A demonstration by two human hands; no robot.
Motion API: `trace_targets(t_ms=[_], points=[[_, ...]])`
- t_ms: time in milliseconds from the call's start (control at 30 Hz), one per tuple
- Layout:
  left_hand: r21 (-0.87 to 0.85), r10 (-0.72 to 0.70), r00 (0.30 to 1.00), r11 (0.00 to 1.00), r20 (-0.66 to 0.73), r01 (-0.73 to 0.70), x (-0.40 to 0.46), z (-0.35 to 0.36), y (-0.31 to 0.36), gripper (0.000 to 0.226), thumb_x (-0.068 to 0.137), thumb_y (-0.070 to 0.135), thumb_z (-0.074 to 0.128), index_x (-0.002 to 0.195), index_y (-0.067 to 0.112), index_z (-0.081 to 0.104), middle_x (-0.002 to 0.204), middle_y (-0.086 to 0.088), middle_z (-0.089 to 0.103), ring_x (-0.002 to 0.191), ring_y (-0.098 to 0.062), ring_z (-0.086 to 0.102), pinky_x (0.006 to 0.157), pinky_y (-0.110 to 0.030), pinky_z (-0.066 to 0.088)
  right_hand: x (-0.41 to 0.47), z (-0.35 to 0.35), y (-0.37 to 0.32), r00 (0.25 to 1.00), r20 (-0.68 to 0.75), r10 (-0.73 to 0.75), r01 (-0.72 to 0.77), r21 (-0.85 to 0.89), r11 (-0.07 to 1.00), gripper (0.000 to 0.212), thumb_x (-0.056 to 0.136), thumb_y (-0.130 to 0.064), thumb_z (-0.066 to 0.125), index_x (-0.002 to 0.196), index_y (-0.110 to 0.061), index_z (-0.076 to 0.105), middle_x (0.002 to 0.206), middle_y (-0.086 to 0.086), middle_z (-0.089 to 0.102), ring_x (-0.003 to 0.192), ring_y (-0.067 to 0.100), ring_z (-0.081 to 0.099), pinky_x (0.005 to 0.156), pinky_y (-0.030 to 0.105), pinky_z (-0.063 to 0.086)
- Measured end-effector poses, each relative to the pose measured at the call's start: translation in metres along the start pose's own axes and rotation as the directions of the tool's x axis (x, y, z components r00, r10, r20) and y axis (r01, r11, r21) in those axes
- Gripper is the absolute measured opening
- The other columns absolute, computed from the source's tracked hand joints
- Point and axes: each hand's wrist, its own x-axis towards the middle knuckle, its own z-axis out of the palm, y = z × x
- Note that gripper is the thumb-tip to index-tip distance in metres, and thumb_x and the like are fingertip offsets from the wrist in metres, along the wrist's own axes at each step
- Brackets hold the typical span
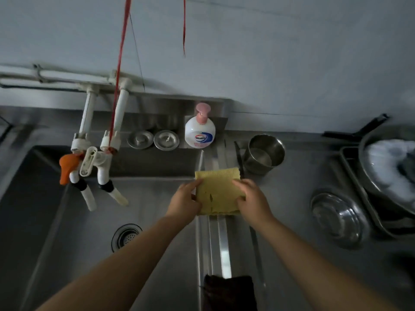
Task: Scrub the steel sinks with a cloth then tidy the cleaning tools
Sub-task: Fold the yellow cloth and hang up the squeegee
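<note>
A folded yellow cloth (216, 189) lies across the steel divider (221, 243) between the two sinks. My left hand (185, 199) grips its left edge and my right hand (253, 198) grips its right edge. The left sink (67, 221) is a deep steel basin with a round drain (126, 236). The right sink (292, 198) holds a steel lid or bowl (338, 217). A dark brown cloth (229, 292) hangs over the divider near the front edge.
Two white taps (96, 171), one with an orange handle, hang over the left sink. On the back ledge stand two steel sink plugs (152, 139) and a hand soap bottle (199, 130). A steel pot (265, 153) and a pan with foam (390, 167) sit to the right.
</note>
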Motion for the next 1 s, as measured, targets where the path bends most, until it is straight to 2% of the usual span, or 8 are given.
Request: trace_targets(t_ms=[100, 167, 333, 533, 600, 700, 833, 1000], points=[[-0.009, -0.019, 0.997, 1.000, -0.079, 0.019, 0.038, 0.013, 0.000, 0.066, 0.080, -0.006, 0.052, 0.139, 0.025, 0.045, 0.128, 0.001, 0.044, 0.097, -0.016, 0.055, 0.079, -0.034, 0.056, 0.041, 0.002, 0.016, 0.998, 0.016, -0.066, 0.066, -0.009, 0.998, 0.054, 0.087, 0.004, 0.048, 0.137, -0.015, 0.046, 0.138, 0.002, 0.042, 0.124, 0.015, 0.042, 0.092, 0.015, 0.031], [-0.023, -0.028, 0.994, 0.999, -0.109, 0.025, 0.056, 0.020, -0.003, 0.067, 0.080, -0.007, 0.050, 0.138, 0.025, 0.045, 0.128, 0.003, 0.044, 0.098, -0.015, 0.054, 0.079, -0.033, 0.056, 0.061, 0.005, 0.025, 0.996, 0.029, -0.086, 0.087, -0.028, 0.996, 0.053, 0.088, 0.004, 0.047, 0.138, -0.013, 0.044, 0.138, 0.004, 0.040, 0.125, 0.016, 0.041, 0.093, 0.016, 0.032], [0.011, -0.094, 0.992, 0.995, -0.087, 0.096, 0.082, 0.039, -0.015, 0.069, 0.083, -0.009, 0.046, 0.142, 0.027, 0.040, 0.138, 0.000, 0.037, 0.102, -0.014, 0.049, 0.090, -0.038, 0.053, 0.080, 0.019, 0.044, 0.989, 0.108, -0.098, 0.108, -0.100, 0.989, 0.050, 0.092, -0.004, 0.047, 0.141, -0.012, 0.039, 0.140, 0.009, 0.035, 0.123, 0.022, 0.043, 0.098, 0.025, 0.037], [-0.014, -0.108, 0.991, 0.994, -0.082, 0.107, 0.087, 0.047, -0.022, 0.068, 0.086, -0.010, 0.046, 0.143, 0.027, 0.037, 0.141, -0.004, 0.032, 0.114, -0.018, 0.045, 0.094, -0.038, 0.051, 0.083, 0.021, 0.051, 0.986, 0.044, -0.161, 0.166, -0.350, 0.922, 0.052, 0.088, -0.016, 0.055, 0.138, -0.022, 0.043, 0.144, 0.006, 0.033, 0.126, 0.029, 0.030, 0.100, 0.043, 0.040], [-0.006, -0.106, 0.990, 0.994, -0.094, 0.106, 0.086, 0.045, -0.022, 0.067, 0.085, -0.008, 0.048, 0.141, 0.028, 0.040, 0.139, -0.004, 0.034, 0.113, -0.017, 0.046, 0.090, -0.034, 0.052, 0.082, 0.020, 0.049, 0.989, 0.055, -0.138, 0.149, -0.348, 0.926, 0.052, 0.088, -0.016, 0.055, 0.138, -0.022, 0.042, 0.147, 0.006, 0.028, 0.129, 0.029, 0.026, 0.103, 0.044, 0.037], [-0.010, -0.083, 0.984, 0.997, -0.156, 0.083, 0.083, 0.041, -0.016, 0.063, 0.081, -0.008, 0.050, 0.134, 0.027, 0.051, 0.132, -0.001, 0.041, 0.101, -0.011, 0.048, 0.075, -0.025, 0.051, 0.080, 0.015, 0.044, 0.989, 0.014, -0.144, 0.142, -0.295, 0.945, 0.050, 0.085, -0.011, 0.057, 0.134, -0.017, 0.046, 0.147, 0.006, 0.031, 0.131, 0.029, 0.026, 0.104, 0.043, 0.034], [-0.023, -0.071, 0.980, 0.997, -0.188, 0.068, 0.077, 0.036, -0.007, 0.059, 0.079, -0.008, 0.050, 0.125, 0.027, 0.059, 0.127, 0.001, 0.046, 0.098, -0.009, 0.051, 0.077, -0.026, 0.051, 0.074, 0.006, 0.040, 0.986, 0.027, -0.167, 0.167, -0.285, 0.944, 0.049, 0.085, -0.011, 0.059, 0.133, -0.016, 0.047, 0.148, 0.007, 0.030, 0.133, 0.030, 0.023, 0.106, 0.043, 0.032], [0.043, -0.042, 0.973, 0.998, -0.229, 0.053, 0.055, 0.026, 0.002, 0.053, 0.082, -0.002, 0.054, 0.125, 0.028, 0.058, 0.124, 0.003, 0.048, 0.100, -0.007, 0.049, 0.077, -0.021, 0.042, 0.049, -0.005, 0.033, 0.984, 0.035, -0.173, 0.175, -0.289, 0.941, 0.050, 0.086, -0.012, 0.059, 0.134, -0.015, 0.047, 0.147, 0.007, 0.031, 0.133, 0.028, 0.023, 0.107, 0.042, 0.030]])
